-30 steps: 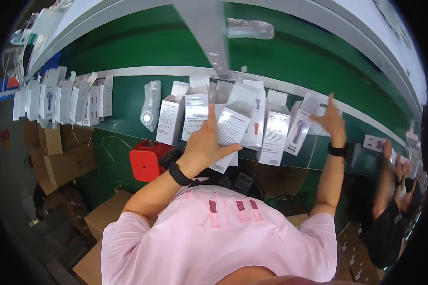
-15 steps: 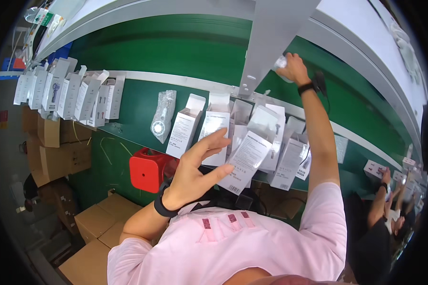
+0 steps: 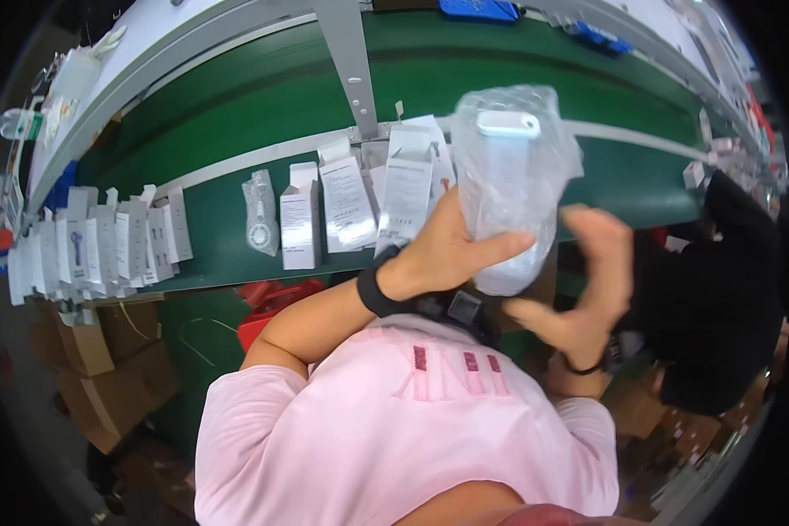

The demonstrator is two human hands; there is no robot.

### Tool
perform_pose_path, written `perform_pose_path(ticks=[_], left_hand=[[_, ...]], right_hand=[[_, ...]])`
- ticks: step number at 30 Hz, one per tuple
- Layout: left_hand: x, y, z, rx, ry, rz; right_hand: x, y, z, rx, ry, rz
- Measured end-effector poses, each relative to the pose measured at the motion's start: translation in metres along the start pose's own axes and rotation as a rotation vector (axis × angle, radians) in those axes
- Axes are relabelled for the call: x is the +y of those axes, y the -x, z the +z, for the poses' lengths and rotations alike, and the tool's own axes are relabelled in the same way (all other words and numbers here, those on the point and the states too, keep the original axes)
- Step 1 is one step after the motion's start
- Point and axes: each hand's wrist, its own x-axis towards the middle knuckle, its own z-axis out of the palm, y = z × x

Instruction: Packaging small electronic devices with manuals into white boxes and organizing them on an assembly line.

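Observation:
A white device in clear bubble wrap (image 3: 513,188) stands out in front of me, a pale oval part showing near its top. My left hand (image 3: 447,250) grips it from the left, thumb across its lower front. To its right, my right hand (image 3: 592,285) is blurred by motion, thumb and fingers spread apart and nothing between them. Behind my left hand stand white cartons with raised flaps, among them a tall carton (image 3: 406,188) and a tilted carton (image 3: 349,202). Further left is a smaller white carton (image 3: 300,223).
Another bubble-wrapped device (image 3: 260,215) lies on the green bench (image 3: 219,267). A row of white cartons (image 3: 101,245) lines its left end. A grey post (image 3: 346,70) rises behind. Below are a red stool (image 3: 276,307) and brown boxes (image 3: 105,381). A person in black (image 3: 706,298) is at right.
My right hand has come back from the far side of the bench. My left hand, open beside a carton before, now holds the wrapped device. The view has swung to the right.

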Motion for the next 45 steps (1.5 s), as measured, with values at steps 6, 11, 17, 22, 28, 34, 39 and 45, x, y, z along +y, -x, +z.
perform_pose_path(ticks=[6, 11, 17, 22, 28, 34, 39, 45], left_hand=[[0.035, 0.049, -0.037, -0.346, -0.138, -0.124], [0.049, 0.081, -0.065, -0.300, 0.261, -0.497], [0.058, 0.099, -0.090, -0.281, 0.045, -0.170], [0.100, 0.092, -0.101, -0.157, -0.711, -0.128], [0.120, 0.090, -0.104, -0.034, -1.248, 0.129], [0.120, 0.085, -0.104, -0.031, -1.317, 0.076], [0.097, 0.085, -0.109, -0.179, -0.580, -0.188], [0.042, 0.055, -0.081, -0.511, -0.489, -0.419]], right_hand=[[-0.042, -0.030, -0.016, 0.042, 0.038, -0.366], [-0.085, -0.031, 0.033, 0.161, -0.068, -0.346], [-0.119, -0.043, 0.063, 0.155, -0.071, -0.416], [-0.125, -0.042, 0.074, 0.004, 0.017, -0.384], [-0.132, -0.043, 0.099, 0.084, -0.022, -0.321], [-0.117, -0.047, 0.105, 0.149, -0.017, -0.381], [-0.059, -0.008, 0.115, 0.467, -0.687, 0.143], [-0.014, 0.023, 0.123, -0.034, -1.607, 0.529]])
